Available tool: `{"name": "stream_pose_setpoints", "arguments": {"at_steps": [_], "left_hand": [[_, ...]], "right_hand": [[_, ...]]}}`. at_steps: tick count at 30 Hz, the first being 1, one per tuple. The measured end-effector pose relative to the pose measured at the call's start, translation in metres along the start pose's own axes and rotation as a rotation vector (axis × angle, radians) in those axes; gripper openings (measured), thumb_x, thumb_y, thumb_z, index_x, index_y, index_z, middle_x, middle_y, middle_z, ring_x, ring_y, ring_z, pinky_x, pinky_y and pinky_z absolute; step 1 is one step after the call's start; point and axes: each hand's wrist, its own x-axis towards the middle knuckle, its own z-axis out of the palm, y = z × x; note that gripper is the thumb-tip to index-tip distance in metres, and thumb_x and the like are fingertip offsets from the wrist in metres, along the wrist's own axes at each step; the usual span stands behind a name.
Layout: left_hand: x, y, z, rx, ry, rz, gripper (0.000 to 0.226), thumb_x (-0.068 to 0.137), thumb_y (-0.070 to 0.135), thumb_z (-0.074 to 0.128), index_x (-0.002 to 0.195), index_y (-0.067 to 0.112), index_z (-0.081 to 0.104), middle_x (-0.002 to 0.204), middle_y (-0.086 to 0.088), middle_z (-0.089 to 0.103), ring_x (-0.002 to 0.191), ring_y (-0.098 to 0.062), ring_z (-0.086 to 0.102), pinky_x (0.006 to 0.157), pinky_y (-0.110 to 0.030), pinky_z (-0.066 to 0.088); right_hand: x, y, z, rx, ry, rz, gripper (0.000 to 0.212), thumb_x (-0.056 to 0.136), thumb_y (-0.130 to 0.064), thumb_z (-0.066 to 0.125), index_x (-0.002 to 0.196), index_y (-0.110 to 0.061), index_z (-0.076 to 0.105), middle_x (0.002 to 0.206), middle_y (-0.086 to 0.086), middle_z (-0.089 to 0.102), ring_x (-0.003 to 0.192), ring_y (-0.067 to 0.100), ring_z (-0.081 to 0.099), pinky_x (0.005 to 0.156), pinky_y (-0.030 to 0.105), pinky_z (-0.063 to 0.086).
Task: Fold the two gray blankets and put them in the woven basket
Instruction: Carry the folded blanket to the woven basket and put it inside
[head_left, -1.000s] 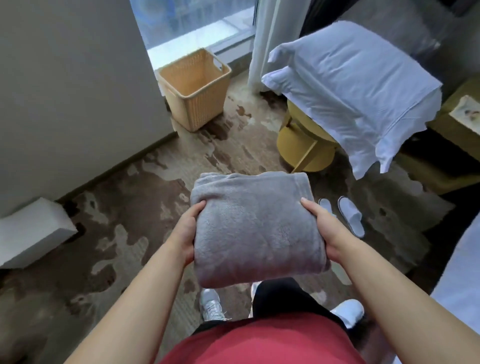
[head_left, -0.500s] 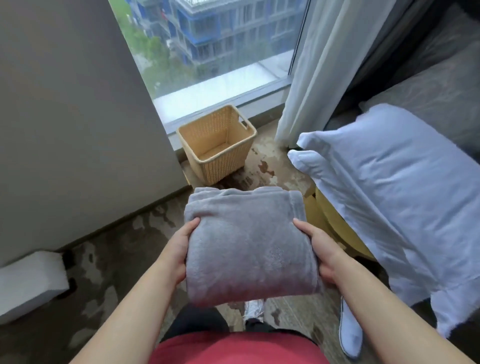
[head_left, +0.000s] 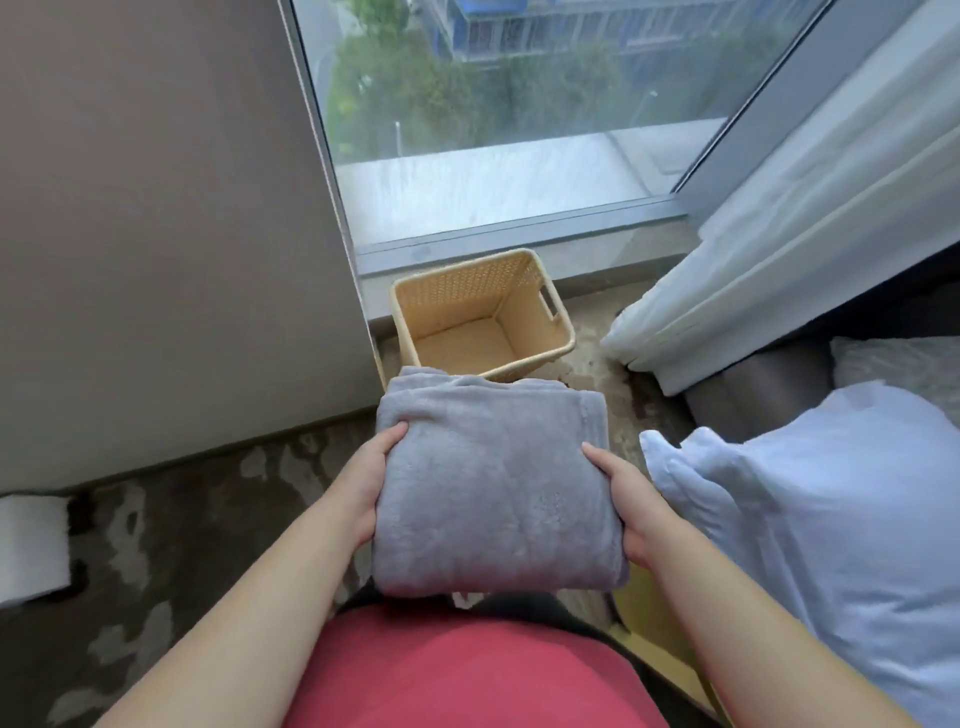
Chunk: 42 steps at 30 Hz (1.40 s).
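A folded gray blanket (head_left: 493, 483) is held in the air in front of my chest. My left hand (head_left: 363, 483) grips its left edge with the thumb on top, and my right hand (head_left: 626, 504) grips its right edge the same way. Just beyond the blanket's far edge, a tan woven basket (head_left: 558, 332) stands on the floor below the window, and its inside looks empty. No second gray blanket is in view.
A wall (head_left: 156, 234) runs along the left up to the window frame. White pillows (head_left: 831, 519) lie close on the right, with a white curtain (head_left: 779, 249) behind them. A white box (head_left: 31, 545) sits at the left edge on the patterned carpet.
I have moved closer to the window with the blanket held in both hands. The basket now lies directly past the blanket, and the pillows have shifted to my right.
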Motion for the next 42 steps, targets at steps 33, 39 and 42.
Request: {"name": "stream_pose_setpoints", "arguments": {"at_steps": [33, 39, 42], "left_hand": [[0.391, 0.126, 0.116, -0.185, 0.272, -0.155, 0.051, 0.065, 0.059, 0.076, 0.108, 0.032, 0.071, 0.11, -0.005, 0.072, 0.098, -0.027, 0.07, 0.073, -0.043, 0.056], [0.571, 0.092, 0.054, -0.162, 0.431, -0.164, 0.06, 0.069, 0.067, 0.065, 0.11, 0.023, 0.071, 0.106, -0.007, 0.073, 0.096, -0.029, 0.07, 0.088, -0.046, 0.052], [0.652, 0.07, 0.022, -0.083, 0.547, -0.138, 0.067, 0.07, 0.069, 0.061, 0.115, 0.02, 0.068, 0.101, -0.004, 0.074, 0.096, -0.027, 0.069, 0.091, -0.041, 0.052]], "right_hand": [[0.41, -0.298, -0.015, -0.413, -0.008, 0.242, 0.034, 0.076, -0.04, 0.064, 0.102, -0.02, 0.072, 0.094, 0.004, 0.076, 0.095, 0.027, 0.07, 0.086, 0.045, 0.052], [0.578, -0.258, 0.033, -0.418, 0.099, 0.184, 0.034, 0.072, -0.042, 0.065, 0.097, -0.021, 0.074, 0.093, 0.004, 0.076, 0.087, 0.026, 0.07, 0.071, 0.036, 0.052], [0.658, -0.234, 0.052, -0.435, 0.096, 0.13, 0.032, 0.076, -0.042, 0.063, 0.094, -0.019, 0.075, 0.086, 0.002, 0.076, 0.083, 0.024, 0.071, 0.073, 0.035, 0.054]]}}
